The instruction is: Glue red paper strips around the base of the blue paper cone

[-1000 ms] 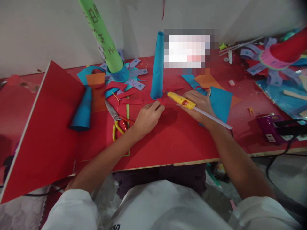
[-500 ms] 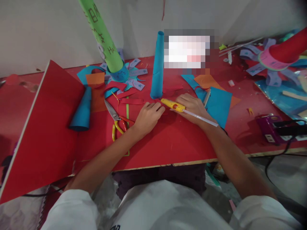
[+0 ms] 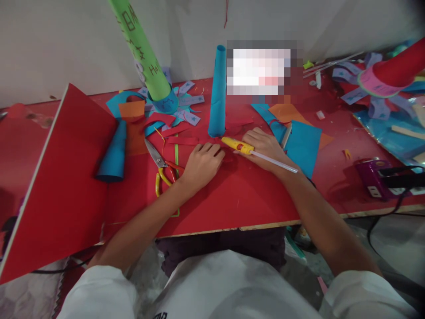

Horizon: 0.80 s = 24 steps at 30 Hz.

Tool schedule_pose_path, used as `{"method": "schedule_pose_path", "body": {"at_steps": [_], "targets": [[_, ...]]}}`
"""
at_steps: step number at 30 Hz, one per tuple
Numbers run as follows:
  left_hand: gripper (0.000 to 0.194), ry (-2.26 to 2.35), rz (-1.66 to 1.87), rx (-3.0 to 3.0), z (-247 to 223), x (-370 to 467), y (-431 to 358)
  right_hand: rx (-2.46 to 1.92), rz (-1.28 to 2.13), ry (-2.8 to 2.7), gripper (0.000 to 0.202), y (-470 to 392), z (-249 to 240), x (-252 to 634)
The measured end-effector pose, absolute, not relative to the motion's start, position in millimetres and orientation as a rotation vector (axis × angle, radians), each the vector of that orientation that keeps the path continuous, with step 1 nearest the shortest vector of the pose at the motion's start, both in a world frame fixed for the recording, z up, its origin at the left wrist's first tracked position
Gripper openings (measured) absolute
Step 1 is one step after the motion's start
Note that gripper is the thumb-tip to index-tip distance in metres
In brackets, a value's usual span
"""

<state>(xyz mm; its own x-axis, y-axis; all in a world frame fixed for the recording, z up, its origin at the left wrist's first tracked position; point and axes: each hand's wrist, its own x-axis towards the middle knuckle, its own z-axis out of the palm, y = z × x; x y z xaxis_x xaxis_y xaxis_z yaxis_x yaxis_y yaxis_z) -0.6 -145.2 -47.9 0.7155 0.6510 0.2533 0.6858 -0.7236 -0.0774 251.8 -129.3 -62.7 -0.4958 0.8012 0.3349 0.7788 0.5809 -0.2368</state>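
Observation:
My right hand (image 3: 264, 146) is wrapped round a yellow hot glue gun (image 3: 238, 145) with a clear glue stick (image 3: 274, 161) sticking out of its back. The gun's nozzle points left, close to the foot of an upright blue paper cone (image 3: 218, 95); whether they touch I cannot tell. Low over the red board, my left hand (image 3: 204, 163) has its fingers curled together near the nozzle. What those fingers hold, if anything, blends into the red surface. Red paper strips (image 3: 183, 140) lie just beyond the left hand.
Scissors (image 3: 159, 166) with yellow and red handles lie left of my left hand. A second blue cone (image 3: 113, 155) stands by a raised red panel (image 3: 59, 186). A green paper tube (image 3: 142, 53) rises behind. Blue sheets (image 3: 305, 146) and a purple power box (image 3: 375, 179) are at right.
Both hands have shifted very slightly left, the glue gun with the right one. My left fingers sit a little lower and closer together. The upright cone leans slightly differently at its top.

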Motion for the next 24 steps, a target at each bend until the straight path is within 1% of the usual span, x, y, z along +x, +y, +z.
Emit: {"method": "schedule_pose_path", "body": {"at_steps": [13,24], "targets": [[0.017,-1.046,-0.259,-2.797,-42.5,-4.0,-149.7,-1.27,0.1,-2.426,0.045,-130.5,-61.7,248.1],[0.02,-1.054,-0.252,-2.82,-40.2,-4.7,-149.0,-1.316,0.061,-2.398,0.037,-134.5,-52.0,257.5]]}}
